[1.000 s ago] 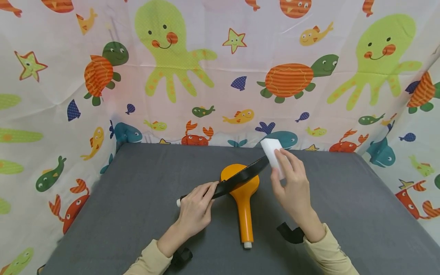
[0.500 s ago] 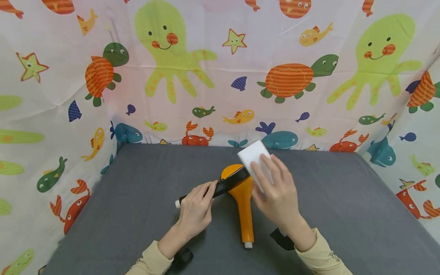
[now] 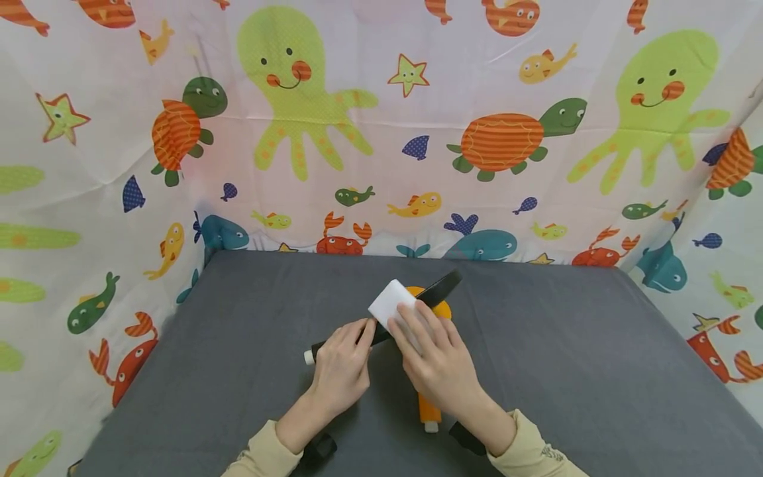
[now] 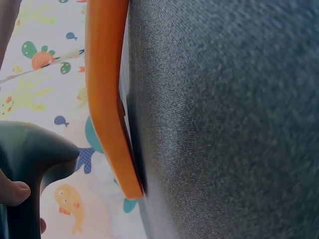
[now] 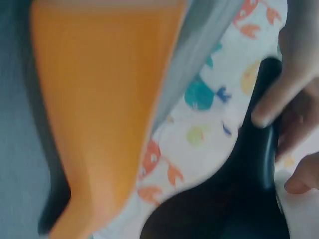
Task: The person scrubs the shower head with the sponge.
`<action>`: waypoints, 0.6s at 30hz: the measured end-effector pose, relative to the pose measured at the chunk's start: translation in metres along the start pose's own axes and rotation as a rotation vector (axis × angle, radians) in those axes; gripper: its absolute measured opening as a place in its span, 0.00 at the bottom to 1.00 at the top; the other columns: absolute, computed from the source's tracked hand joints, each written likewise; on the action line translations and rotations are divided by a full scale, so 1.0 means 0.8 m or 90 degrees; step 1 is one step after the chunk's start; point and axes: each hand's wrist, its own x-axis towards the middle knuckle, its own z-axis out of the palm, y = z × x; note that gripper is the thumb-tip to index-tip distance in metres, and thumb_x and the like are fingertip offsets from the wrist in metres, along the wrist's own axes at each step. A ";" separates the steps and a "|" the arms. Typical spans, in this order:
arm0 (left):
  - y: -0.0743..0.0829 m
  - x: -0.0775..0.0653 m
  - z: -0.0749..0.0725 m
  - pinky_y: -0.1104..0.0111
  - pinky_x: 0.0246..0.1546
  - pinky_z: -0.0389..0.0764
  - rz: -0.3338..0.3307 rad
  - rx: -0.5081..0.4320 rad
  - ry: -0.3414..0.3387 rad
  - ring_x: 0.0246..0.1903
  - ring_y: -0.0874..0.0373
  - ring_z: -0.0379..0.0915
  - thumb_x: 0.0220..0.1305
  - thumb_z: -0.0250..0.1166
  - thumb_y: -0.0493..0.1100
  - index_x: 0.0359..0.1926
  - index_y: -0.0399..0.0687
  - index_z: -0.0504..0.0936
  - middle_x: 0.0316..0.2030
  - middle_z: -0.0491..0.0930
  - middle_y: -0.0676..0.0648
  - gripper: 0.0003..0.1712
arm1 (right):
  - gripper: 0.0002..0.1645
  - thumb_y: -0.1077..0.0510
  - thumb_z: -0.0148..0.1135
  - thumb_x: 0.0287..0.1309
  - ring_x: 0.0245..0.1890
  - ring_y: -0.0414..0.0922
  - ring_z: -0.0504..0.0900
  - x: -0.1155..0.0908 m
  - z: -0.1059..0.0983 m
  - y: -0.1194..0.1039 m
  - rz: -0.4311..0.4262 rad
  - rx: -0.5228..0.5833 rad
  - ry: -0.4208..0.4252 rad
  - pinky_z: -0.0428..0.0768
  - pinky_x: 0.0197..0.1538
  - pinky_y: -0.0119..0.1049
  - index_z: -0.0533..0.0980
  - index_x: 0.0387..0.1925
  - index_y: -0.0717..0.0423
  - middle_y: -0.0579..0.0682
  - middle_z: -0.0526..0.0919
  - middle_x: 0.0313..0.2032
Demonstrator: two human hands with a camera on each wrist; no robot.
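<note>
Left hand (image 3: 342, 361): fingers wrapped round the handle of the black paddle (image 3: 439, 288), raised above the bench (image 3: 566, 344);
Right hand (image 3: 438, 354): fingers holding the white block (image 3: 390, 303) at the black paddle; contact unclear;
Orange paddle (image 3: 430, 409): beneath;
Risk: off-centre pressure could twist the handle.

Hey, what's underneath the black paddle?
Below the black paddle, the orange paddle lies on the gray table. In the head view, the black paddle, white block and right hand hide much of the orange one.
</note>
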 end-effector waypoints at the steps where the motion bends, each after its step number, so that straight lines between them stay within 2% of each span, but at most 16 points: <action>1: 0.000 -0.001 0.000 0.60 0.37 0.79 -0.001 0.001 -0.003 0.37 0.48 0.76 0.47 0.61 0.28 0.49 0.35 0.78 0.41 0.78 0.40 0.24 | 0.24 0.57 0.43 0.59 0.56 0.60 0.70 0.000 0.000 0.002 0.002 0.000 0.002 0.73 0.43 0.49 0.77 0.52 0.59 0.60 0.72 0.57; 3: 0.001 -0.001 0.001 0.60 0.38 0.79 -0.006 -0.003 -0.006 0.37 0.48 0.77 0.48 0.61 0.28 0.50 0.35 0.77 0.41 0.78 0.41 0.24 | 0.23 0.57 0.44 0.59 0.55 0.62 0.70 0.001 -0.002 0.012 0.034 0.006 0.010 0.74 0.43 0.51 0.76 0.52 0.60 0.62 0.72 0.57; 6: 0.001 -0.001 0.001 0.60 0.37 0.80 -0.008 -0.013 0.002 0.36 0.48 0.77 0.48 0.62 0.28 0.51 0.35 0.77 0.41 0.78 0.41 0.24 | 0.24 0.58 0.48 0.57 0.54 0.65 0.69 0.006 -0.007 0.031 0.113 0.009 0.025 0.74 0.43 0.54 0.75 0.53 0.61 0.65 0.71 0.56; 8: 0.001 -0.001 0.001 0.60 0.37 0.80 -0.008 -0.016 0.006 0.36 0.48 0.77 0.48 0.63 0.27 0.51 0.35 0.78 0.41 0.78 0.41 0.24 | 0.25 0.58 0.50 0.54 0.55 0.66 0.67 0.007 -0.011 0.038 0.164 0.013 0.015 0.73 0.45 0.57 0.74 0.54 0.62 0.66 0.70 0.56; 10: 0.000 -0.001 0.001 0.60 0.37 0.80 -0.005 -0.015 0.011 0.36 0.48 0.77 0.47 0.63 0.27 0.50 0.35 0.78 0.40 0.78 0.40 0.25 | 0.27 0.60 0.52 0.51 0.55 0.66 0.67 0.006 -0.010 0.038 0.183 0.020 0.017 0.73 0.46 0.59 0.73 0.55 0.61 0.66 0.69 0.57; 12: 0.000 -0.002 0.001 0.60 0.37 0.80 -0.007 -0.012 0.010 0.36 0.48 0.77 0.46 0.63 0.27 0.50 0.35 0.78 0.40 0.78 0.40 0.25 | 0.26 0.60 0.51 0.53 0.55 0.66 0.67 0.004 -0.008 0.031 0.165 0.030 0.014 0.73 0.45 0.59 0.73 0.55 0.61 0.66 0.69 0.57; 18: 0.002 -0.002 0.002 0.59 0.36 0.79 0.001 0.002 0.007 0.36 0.47 0.76 0.45 0.62 0.28 0.47 0.34 0.78 0.39 0.78 0.39 0.23 | 0.23 0.58 0.43 0.59 0.55 0.62 0.70 -0.001 0.005 -0.005 0.036 0.028 0.004 0.73 0.43 0.51 0.77 0.51 0.61 0.62 0.72 0.56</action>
